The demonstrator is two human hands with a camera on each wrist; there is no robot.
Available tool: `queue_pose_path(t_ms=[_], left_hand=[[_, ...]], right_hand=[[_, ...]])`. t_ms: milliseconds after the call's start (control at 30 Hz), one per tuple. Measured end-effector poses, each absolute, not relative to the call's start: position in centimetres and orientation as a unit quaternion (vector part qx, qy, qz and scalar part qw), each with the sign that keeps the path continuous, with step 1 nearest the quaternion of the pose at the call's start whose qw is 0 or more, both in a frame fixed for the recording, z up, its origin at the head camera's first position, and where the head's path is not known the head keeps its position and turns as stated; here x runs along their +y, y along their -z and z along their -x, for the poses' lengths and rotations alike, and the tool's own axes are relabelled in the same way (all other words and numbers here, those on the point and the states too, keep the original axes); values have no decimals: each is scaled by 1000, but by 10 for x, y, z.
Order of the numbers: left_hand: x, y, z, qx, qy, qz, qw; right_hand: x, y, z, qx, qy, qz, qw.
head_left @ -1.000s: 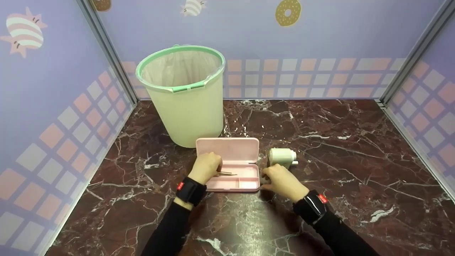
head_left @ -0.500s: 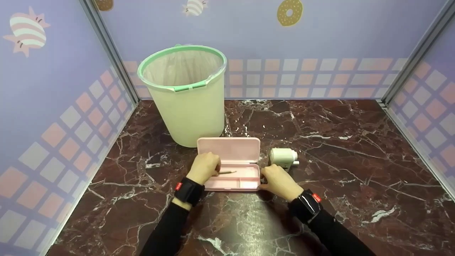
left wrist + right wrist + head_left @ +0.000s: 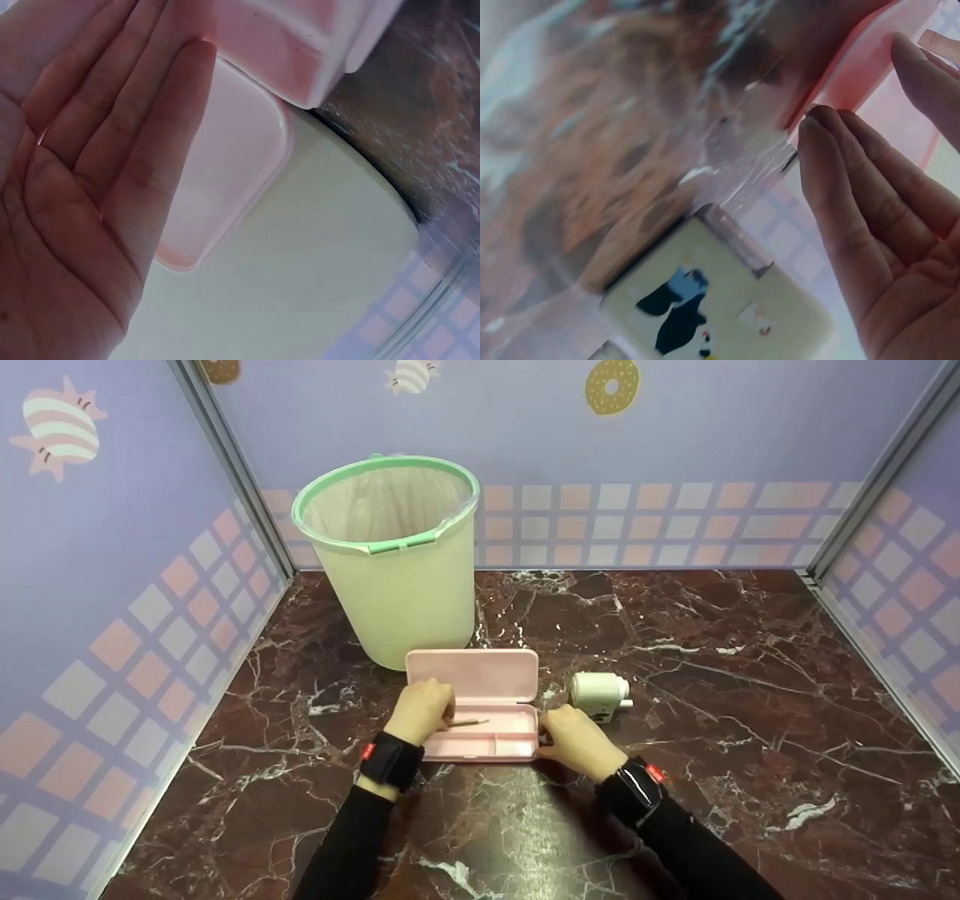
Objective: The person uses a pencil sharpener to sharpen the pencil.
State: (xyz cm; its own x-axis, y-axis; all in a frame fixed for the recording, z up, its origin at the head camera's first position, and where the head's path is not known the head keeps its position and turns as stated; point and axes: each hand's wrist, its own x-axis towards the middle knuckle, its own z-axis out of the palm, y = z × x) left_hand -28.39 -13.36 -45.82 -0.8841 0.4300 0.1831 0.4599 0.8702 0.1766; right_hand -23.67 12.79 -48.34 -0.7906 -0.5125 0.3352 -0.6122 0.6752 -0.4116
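Two black-sleeved arms reach in from the bottom of the frame over a dark red marble table (image 3: 712, 660). At lower centre, the left hand (image 3: 420, 712) rests on the left end of an open pink pencil case (image 3: 480, 739), its fingers (image 3: 161, 142) straight and together against the pink plastic in the left wrist view. The right hand (image 3: 570, 739) presses the case's right end, its fingers (image 3: 840, 195) straight and together, tips at the pink edge.

A thin pencil (image 3: 469, 723) lies in the case's rear compartment, just right of the left hand; whether that hand touches it cannot be told. The raised lid (image 3: 472, 675) stands behind the tray.

Compared with half a second earlier, the case and both hands sit slightly further left in the frame, opening a wider gap to the pale green pencil sharpener (image 3: 598, 692), which stands just right of centre, beside the right hand but apart from it.

Behind the case, at upper centre-left, a pale green waste bin (image 3: 394, 577) with a darker green rim stands close to the lid, before the lilac back wall (image 3: 675, 435).
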Motion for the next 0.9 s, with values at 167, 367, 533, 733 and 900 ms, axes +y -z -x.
queue_pose_path(t_ms=[167,367,533,733,900], left_hand=[[-137,457,285,-966,114,222,67],[-142,457,286,-967,115,216,64],[-141,454,285,-965,109,229,64],[-127,448,285,-949,138,277,65],[-107,447,282,-923,158,332,111]], right_hand=[[120,471,247,-932,-197,-298,66],[116,469,248,-929,-203,-303,65],[124,459,246,-922,-210,-309,101],[143,441,247,-919,-214,-290,159],[162,437,258,-913,-209,-285,203]])
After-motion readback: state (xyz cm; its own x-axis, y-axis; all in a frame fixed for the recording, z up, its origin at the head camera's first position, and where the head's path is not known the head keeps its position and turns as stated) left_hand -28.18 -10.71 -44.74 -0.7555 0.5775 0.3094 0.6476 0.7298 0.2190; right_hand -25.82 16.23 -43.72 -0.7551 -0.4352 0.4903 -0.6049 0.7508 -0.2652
